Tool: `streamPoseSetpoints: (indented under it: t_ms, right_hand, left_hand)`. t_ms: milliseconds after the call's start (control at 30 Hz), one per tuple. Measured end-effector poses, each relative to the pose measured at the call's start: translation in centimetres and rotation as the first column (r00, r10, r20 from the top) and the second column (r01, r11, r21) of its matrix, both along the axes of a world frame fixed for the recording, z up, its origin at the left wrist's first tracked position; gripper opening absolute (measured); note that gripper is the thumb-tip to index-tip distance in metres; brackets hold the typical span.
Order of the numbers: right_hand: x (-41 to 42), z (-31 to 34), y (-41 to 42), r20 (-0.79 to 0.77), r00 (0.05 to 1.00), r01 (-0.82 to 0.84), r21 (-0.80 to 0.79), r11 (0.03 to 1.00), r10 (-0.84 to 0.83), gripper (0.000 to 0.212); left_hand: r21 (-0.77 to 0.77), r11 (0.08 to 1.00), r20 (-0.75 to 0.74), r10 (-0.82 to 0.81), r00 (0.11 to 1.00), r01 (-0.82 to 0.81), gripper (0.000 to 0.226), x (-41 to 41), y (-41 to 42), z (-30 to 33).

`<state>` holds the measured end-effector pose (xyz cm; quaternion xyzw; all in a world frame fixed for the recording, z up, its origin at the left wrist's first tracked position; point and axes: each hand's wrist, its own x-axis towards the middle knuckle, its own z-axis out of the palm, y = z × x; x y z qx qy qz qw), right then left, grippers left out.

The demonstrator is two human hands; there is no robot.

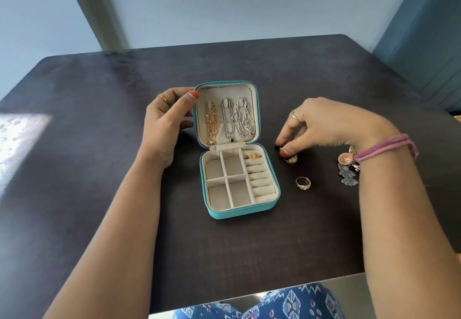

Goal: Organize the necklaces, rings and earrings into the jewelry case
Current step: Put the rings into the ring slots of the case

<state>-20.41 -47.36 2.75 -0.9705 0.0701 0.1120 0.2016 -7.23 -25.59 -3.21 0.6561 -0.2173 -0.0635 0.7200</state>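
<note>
On the dark worktop one ring lies loose, right of the open jewelry case. Farther, the right hand pinches what seems another ring. The left hand grips the lid, where three necklaces hang.

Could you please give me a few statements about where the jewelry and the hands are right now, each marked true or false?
1. Three necklaces hang inside the jewelry case lid. True.
2. The ring rolls are empty. False: one gold ring sits in the top roll.
3. The right hand pinches a ring on the table. True.
4. The left hand rests flat on the table. False: it holds the lid's edge.
</note>
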Motion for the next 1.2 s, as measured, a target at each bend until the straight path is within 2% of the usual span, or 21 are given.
streamPoseSetpoints:
  t_ms: [133,367,500,600,767,1200]
  right_hand:
    - [-0.1,0.1,0.1,0.016,1.0,-0.002,-0.017,1.0,0.002,0.013]
    - [-0.4,0.1,-0.3,0.091,0.995,0.035,0.061,0.997,-0.041,0.006]
    - [-0.9,0.8,0.1,0.246,0.969,-0.055,0.291,0.955,-0.019,0.01]
    - [-0.8,0.8,1.2,0.261,0.962,-0.186,0.389,0.902,0.086,0.011]
    - [-0.2,0.3,2.2,0.169,0.971,-0.22,0.368,0.903,0.167,0.011]
    - [0.0,0.3,3.1,0.135,0.968,-0.24,0.275,0.931,0.21,0.012]
  left_hand:
    - [0.001,1.0,0.0,0.003,1.0,-0.003,0.016,0.0,0.0,0.0]
    - [0.008,1.0,-0.002,0.006,1.0,-0.006,0.02,0.0,0.0,0.0]
    - [0.005,1.0,0.0,0.006,1.0,-0.006,0.018,0.1,0.0,-0.1]
    - [0.004,1.0,0.0,0.004,1.0,-0.004,0.017,0.1,0.0,-0.1]
    - [0.002,1.0,-0.004,0.006,1.0,-0.005,0.022,-0.1,0.0,0.0]
    - [0.021,1.0,0.008,0.009,1.0,-0.009,0.02,0.1,0.0,-0.1]
